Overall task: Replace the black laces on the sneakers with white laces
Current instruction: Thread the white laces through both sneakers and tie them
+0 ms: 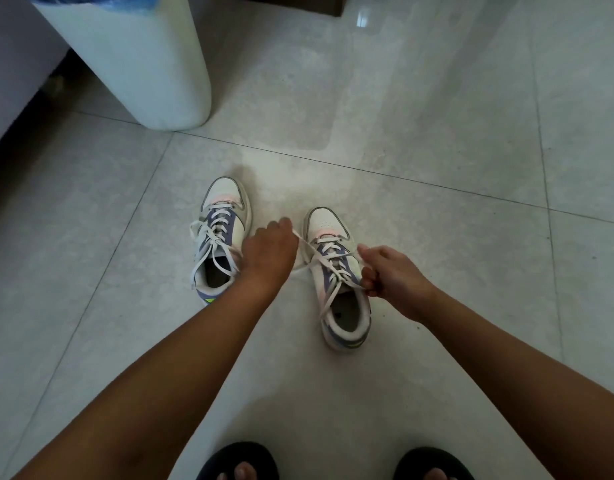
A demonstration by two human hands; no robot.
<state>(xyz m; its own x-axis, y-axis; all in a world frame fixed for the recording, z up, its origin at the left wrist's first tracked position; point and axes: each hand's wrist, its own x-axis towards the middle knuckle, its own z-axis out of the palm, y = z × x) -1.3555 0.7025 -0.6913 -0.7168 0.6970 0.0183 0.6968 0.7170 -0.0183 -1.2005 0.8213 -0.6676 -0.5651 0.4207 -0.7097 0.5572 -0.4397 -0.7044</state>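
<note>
Presently both hands, left hand (269,249) and right hand (390,271), grip white lace (328,263) ends on the centre-frame sneaker (340,282). Uneven pulling risks lopsided ends

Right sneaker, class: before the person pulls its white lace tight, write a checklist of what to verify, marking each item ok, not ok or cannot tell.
1. Left hand grips one end of the white lace: ok.
2. Right hand pinches the other end: ok.
3. Lace crosses up the right sneaker: ok.
4. Every eyelet threaded: cannot tell.
5. Left sneaker already wears white laces: ok.
6. Black laces removed from view: ok.
</note>
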